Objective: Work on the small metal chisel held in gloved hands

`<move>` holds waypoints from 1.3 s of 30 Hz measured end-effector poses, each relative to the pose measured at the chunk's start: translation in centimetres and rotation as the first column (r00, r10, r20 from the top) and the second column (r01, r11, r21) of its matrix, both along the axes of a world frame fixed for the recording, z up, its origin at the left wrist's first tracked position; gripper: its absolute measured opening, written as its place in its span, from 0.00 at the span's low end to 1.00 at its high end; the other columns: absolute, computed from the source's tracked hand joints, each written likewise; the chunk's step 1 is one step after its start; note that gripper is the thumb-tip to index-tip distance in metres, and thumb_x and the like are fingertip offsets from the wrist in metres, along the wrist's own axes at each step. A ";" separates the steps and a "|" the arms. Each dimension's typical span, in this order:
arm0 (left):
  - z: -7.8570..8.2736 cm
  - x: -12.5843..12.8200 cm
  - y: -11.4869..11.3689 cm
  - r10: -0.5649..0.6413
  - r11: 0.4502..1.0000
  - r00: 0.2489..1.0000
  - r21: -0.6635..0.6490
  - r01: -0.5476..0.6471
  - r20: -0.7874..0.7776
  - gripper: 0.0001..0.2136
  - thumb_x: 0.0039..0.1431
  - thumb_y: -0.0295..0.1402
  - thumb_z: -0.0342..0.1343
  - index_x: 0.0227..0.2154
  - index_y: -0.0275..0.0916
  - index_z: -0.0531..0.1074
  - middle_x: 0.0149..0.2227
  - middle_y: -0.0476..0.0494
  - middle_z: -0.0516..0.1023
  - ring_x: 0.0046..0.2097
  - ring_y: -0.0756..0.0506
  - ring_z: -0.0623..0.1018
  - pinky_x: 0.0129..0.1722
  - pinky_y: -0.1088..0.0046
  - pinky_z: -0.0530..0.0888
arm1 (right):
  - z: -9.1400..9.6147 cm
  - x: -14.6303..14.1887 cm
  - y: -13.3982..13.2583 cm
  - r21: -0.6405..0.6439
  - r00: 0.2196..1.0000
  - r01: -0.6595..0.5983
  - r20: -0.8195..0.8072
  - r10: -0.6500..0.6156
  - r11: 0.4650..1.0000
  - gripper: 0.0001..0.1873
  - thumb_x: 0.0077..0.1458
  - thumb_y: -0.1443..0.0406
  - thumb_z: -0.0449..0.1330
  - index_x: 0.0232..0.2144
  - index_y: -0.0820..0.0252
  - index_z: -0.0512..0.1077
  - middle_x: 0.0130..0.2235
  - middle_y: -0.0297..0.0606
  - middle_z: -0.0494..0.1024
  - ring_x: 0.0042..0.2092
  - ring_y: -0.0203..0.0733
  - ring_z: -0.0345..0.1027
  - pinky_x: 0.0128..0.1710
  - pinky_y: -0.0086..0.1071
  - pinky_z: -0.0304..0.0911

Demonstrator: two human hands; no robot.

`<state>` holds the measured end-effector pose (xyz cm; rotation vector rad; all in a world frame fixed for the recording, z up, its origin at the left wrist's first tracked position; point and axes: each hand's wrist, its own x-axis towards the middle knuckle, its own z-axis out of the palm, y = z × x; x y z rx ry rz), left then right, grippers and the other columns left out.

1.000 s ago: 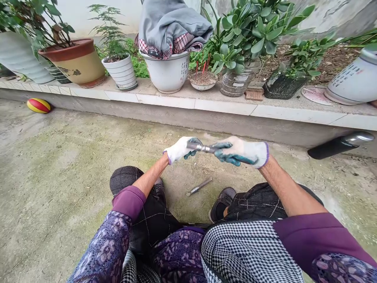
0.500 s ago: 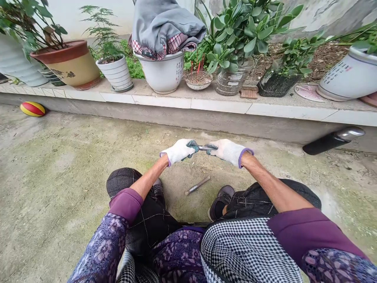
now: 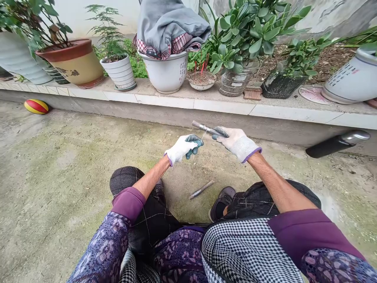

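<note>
My right hand, in a white knit glove with dark green fingers, is closed on the lower end of a short rod. The rod tilts up to the left, and silvery wire or cord is wound around its middle. A thin pale strand runs from the winding down to my left hand, gloved alike. Those left fingers are pinched together on the strand, apart from the rod. On the concrete between my feet lies a second short rod, also with a silvery part.
Potted plants stand along a tiled ledge, one white pot topped with grey cloth. A black bottle with a silver top leans by the ledge at right. A red and yellow ball rests at far left.
My left hand has come off the rod's end and now pinches the strand. My right hand has raised and tilted the rod, so its far end points up left. The view has shifted slightly.
</note>
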<state>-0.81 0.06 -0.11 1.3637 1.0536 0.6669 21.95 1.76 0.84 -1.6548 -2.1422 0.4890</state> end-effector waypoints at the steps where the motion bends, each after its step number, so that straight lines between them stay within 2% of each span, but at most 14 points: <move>1: 0.0 0.0 0.0 -0.002 1.000 1.000 -0.006 0.002 -0.003 0.08 0.55 0.33 0.56 0.36 0.35 0.73 0.20 0.54 0.69 0.17 0.56 0.63 0.14 0.82 0.60 | 0.2 -0.1 -0.1 -0.015 0.999 0.019 -0.038 -0.019 1.000 0.22 0.56 0.59 0.58 0.51 0.58 0.75 0.44 0.41 0.81 0.42 0.46 0.74 0.41 0.33 0.67; 4: -0.2 0.1 -0.1 -0.023 1.000 1.000 -0.019 0.023 -0.019 0.08 0.55 0.33 0.56 0.36 0.34 0.72 0.20 0.54 0.69 0.16 0.57 0.62 0.14 0.82 0.59 | 1.1 -0.3 -0.8 -0.155 0.970 0.089 -0.209 -0.121 0.984 0.23 0.55 0.59 0.59 0.52 0.59 0.74 0.31 0.36 0.78 0.26 0.37 0.67 0.24 0.28 0.63; 7: -0.6 0.0 -0.1 -0.037 0.999 0.999 -0.017 0.036 -0.031 0.08 0.55 0.33 0.56 0.35 0.35 0.72 0.19 0.55 0.68 0.16 0.57 0.61 0.13 0.81 0.59 | 1.6 -0.5 -1.4 -0.323 0.883 0.054 -0.427 -0.197 0.945 0.24 0.54 0.59 0.60 0.52 0.60 0.72 0.25 0.31 0.71 0.18 0.30 0.55 0.13 0.24 0.53; 9: -0.8 -0.1 0.0 -0.031 0.999 0.999 -0.010 0.030 -0.042 0.08 0.55 0.33 0.55 0.36 0.35 0.73 0.19 0.55 0.66 0.16 0.56 0.61 0.13 0.81 0.59 | 1.8 -0.6 -1.6 -0.397 0.822 -0.008 -0.525 -0.220 0.918 0.20 0.52 0.60 0.62 0.47 0.61 0.72 0.24 0.30 0.69 0.18 0.28 0.53 0.12 0.23 0.52; 13: -0.6 -0.5 0.1 -0.023 1.000 0.998 0.009 0.023 -0.056 0.16 0.55 0.31 0.53 0.46 0.36 0.74 0.18 0.57 0.63 0.17 0.56 0.61 0.14 0.83 0.59 | 1.9 -1.2 -2.3 -0.521 0.733 -0.129 -0.623 -0.272 0.844 0.12 0.50 0.60 0.64 0.36 0.61 0.72 0.23 0.30 0.69 0.17 0.28 0.54 0.11 0.23 0.53; 16: -0.3 -0.6 0.0 -0.052 0.998 0.993 0.037 0.056 -0.106 0.17 0.56 0.32 0.51 0.48 0.36 0.75 0.19 0.56 0.63 0.18 0.56 0.62 0.15 0.83 0.59 | 2.1 -1.8 -3.2 -0.540 0.661 -0.214 -0.694 -0.287 0.814 0.15 0.48 0.58 0.66 0.34 0.61 0.71 0.23 0.29 0.69 0.16 0.27 0.53 0.10 0.22 0.50; 18: -0.2 -0.7 0.0 -0.083 0.994 0.985 0.061 0.093 -0.151 0.17 0.56 0.32 0.50 0.46 0.36 0.76 0.22 0.53 0.68 0.18 0.56 0.62 0.14 0.83 0.60 | 2.2 -1.9 -3.6 -0.536 0.636 -0.249 -0.718 -0.281 0.807 0.17 0.47 0.56 0.67 0.35 0.61 0.71 0.23 0.28 0.68 0.17 0.26 0.52 0.10 0.22 0.48; 21: -0.2 -0.8 0.3 -0.118 0.987 0.974 0.089 0.137 -0.191 0.16 0.55 0.31 0.50 0.43 0.35 0.77 0.31 0.48 0.76 0.18 0.57 0.62 0.13 0.82 0.61 | 2.1 -1.8 -3.6 -0.534 0.639 -0.256 -0.719 -0.274 0.806 0.17 0.47 0.57 0.67 0.35 0.61 0.71 0.23 0.29 0.68 0.17 0.26 0.52 0.10 0.22 0.48; 24: -0.2 -1.0 0.7 -0.131 0.986 0.973 0.078 0.148 -0.188 0.15 0.52 0.29 0.52 0.41 0.33 0.77 0.37 0.44 0.79 0.18 0.58 0.63 0.13 0.81 0.62 | 1.9 -1.6 -3.3 -0.531 0.645 -0.258 -0.716 -0.265 0.807 0.12 0.51 0.60 0.64 0.35 0.61 0.71 0.23 0.29 0.68 0.17 0.27 0.52 0.10 0.22 0.49; 28: 0.3 -1.4 0.9 -0.164 0.984 0.986 0.069 0.166 -0.034 0.22 0.51 0.32 0.57 0.51 0.33 0.72 0.42 0.40 0.80 0.18 0.58 0.64 0.15 0.80 0.63 | 1.9 -1.6 -3.1 -0.531 0.678 -0.248 -0.692 -0.246 0.810 0.10 0.52 0.61 0.62 0.35 0.61 0.71 0.23 0.29 0.67 0.16 0.27 0.51 0.10 0.22 0.50; 30: 0.7 -1.5 0.8 -0.158 0.985 0.986 0.073 0.155 0.044 0.24 0.52 0.35 0.58 0.52 0.33 0.71 0.37 0.41 0.80 0.17 0.58 0.64 0.16 0.79 0.63 | 2.1 -1.7 -3.1 -0.536 0.720 -0.223 -0.654 -0.233 0.814 0.10 0.52 0.61 0.63 0.34 0.61 0.70 0.22 0.30 0.68 0.16 0.27 0.52 0.10 0.22 0.51; 32: 1.0 -1.3 0.7 -0.131 0.990 0.989 0.062 0.127 0.073 0.22 0.54 0.38 0.59 0.49 0.31 0.72 0.30 0.44 0.79 0.18 0.56 0.65 0.16 0.79 0.64 | 2.4 -1.9 -3.1 -0.552 0.765 -0.198 -0.604 -0.224 0.810 0.10 0.53 0.61 0.63 0.35 0.61 0.71 0.22 0.30 0.68 0.16 0.27 0.53 0.10 0.23 0.52; 35: 1.0 -0.6 0.6 -0.085 0.996 0.993 -0.001 0.086 0.084 0.20 0.53 0.41 0.60 0.44 0.31 0.74 0.27 0.45 0.76 0.20 0.54 0.69 0.17 0.79 0.66 | 2.5 -2.3 -3.0 -0.574 0.816 -0.178 -0.540 -0.205 0.800 0.09 0.53 0.63 0.61 0.36 0.62 0.71 0.22 0.30 0.68 0.16 0.28 0.55 0.10 0.23 0.53; 39: 0.8 0.4 0.5 0.005 1.000 0.997 0.003 -0.005 0.073 0.16 0.54 0.42 0.60 0.35 0.32 0.74 0.20 0.52 0.69 0.16 0.56 0.64 0.14 0.79 0.61 | 2.2 -2.6 -2.8 -0.552 0.842 -0.176 -0.513 -0.166 0.815 0.09 0.55 0.64 0.60 0.37 0.64 0.72 0.23 0.30 0.68 0.16 0.28 0.55 0.10 0.23 0.54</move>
